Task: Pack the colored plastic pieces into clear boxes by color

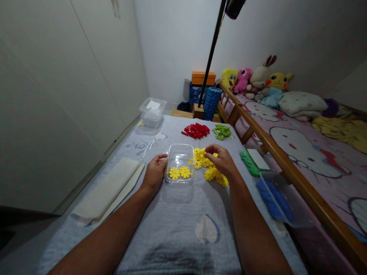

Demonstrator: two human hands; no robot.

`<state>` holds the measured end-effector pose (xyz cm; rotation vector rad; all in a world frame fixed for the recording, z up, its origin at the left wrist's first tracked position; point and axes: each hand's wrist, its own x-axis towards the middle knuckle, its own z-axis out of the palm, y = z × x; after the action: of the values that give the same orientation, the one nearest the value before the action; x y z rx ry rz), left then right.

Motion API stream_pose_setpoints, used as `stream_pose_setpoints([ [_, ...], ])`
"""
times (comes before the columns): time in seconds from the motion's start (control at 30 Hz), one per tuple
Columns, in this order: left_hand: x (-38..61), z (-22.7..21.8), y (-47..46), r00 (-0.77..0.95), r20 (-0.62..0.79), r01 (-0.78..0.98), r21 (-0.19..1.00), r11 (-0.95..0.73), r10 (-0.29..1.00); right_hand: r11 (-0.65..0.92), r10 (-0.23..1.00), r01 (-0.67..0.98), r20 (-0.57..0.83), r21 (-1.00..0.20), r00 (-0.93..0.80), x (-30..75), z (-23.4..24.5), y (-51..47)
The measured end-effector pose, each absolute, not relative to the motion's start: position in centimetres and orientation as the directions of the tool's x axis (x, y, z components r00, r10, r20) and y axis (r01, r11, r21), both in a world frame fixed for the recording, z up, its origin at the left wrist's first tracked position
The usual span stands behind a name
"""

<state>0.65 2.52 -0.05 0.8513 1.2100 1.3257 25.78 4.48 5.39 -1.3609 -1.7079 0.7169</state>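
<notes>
A clear plastic box [180, 154] sits on the grey cloth in front of me with two yellow gear-shaped pieces [179, 172] inside. My left hand [155, 173] grips the box's left wall, thumb and fingers curled on it. My right hand [220, 159] rests on a pile of yellow pieces [211, 170] just right of the box, fingers pinched on one of them.
Red pieces [196, 130] and green pieces [221, 132] lie farther back. A lidded clear tub [152, 111] stands back left, a loose lid [156, 147] beside the box, a folded white cloth [107, 191] left. Bins with green [249, 163] and blue pieces [272, 198] sit right, by a wooden bed rail [289, 168].
</notes>
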Motion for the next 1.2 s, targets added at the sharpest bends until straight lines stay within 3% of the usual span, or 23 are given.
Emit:
stream_pose_setpoints([
  [0.1, 0.6, -0.2, 2.6, -0.138, -0.163, -0.259, 0.958, 0.123, 0.977, 0.347, 0.938, 0.513, 0.286, -0.785, -0.197, 23.4, 6.3, 3.6],
  [0.27, 0.5, -0.6, 2.7, -0.139, -0.140, -0.257, 0.961, 0.101, 0.980, 0.431, 0.901, 0.683, 0.231, -0.590, -0.368, 20.1, 5.9, 2.4],
  [0.4, 0.4, -0.7, 2.7, -0.130, -0.147, -0.263, 0.958, 0.109, 0.980, 0.459, 0.884, 0.702, 0.198, -0.545, -0.424, 19.8, 5.2, 2.2],
  [0.53, 0.5, -0.6, 2.7, -0.126, -0.156, -0.292, 0.950, 0.113, 0.980, 0.423, 0.904, 0.726, 0.303, -0.542, -0.300, 21.3, 5.0, 3.1],
  [0.67, 0.4, -0.5, 2.7, -0.161, -0.163, -0.295, 0.949, 0.110, 0.974, 0.240, 0.947, 0.838, 0.307, -0.490, -0.091, 23.0, 3.5, 4.4],
  [0.77, 0.2, -0.5, 2.8, -0.211, -0.153, -0.294, 0.952, 0.086, 0.965, 0.196, 0.969, 0.911, 0.217, -0.364, -0.121, 23.1, 1.9, 4.7],
  [0.93, 0.1, -0.1, 2.9, -0.255, -0.141, -0.295, 0.953, 0.062, 0.957, 0.254, 0.962, 0.950, 0.152, -0.184, -0.227, 21.9, 0.7, 4.4],
  [1.03, 0.2, 0.1, 2.8, -0.252, -0.155, -0.300, 0.951, 0.075, 0.955, 0.272, 0.958, 0.947, 0.140, -0.169, -0.250, 21.6, 0.8, 4.3],
  [1.2, 0.1, -0.4, 2.8, -0.230, -0.135, -0.244, 0.967, 0.078, 0.964, 0.264, 0.957, 0.932, 0.189, -0.249, -0.221, 22.3, 1.0, 4.5],
])
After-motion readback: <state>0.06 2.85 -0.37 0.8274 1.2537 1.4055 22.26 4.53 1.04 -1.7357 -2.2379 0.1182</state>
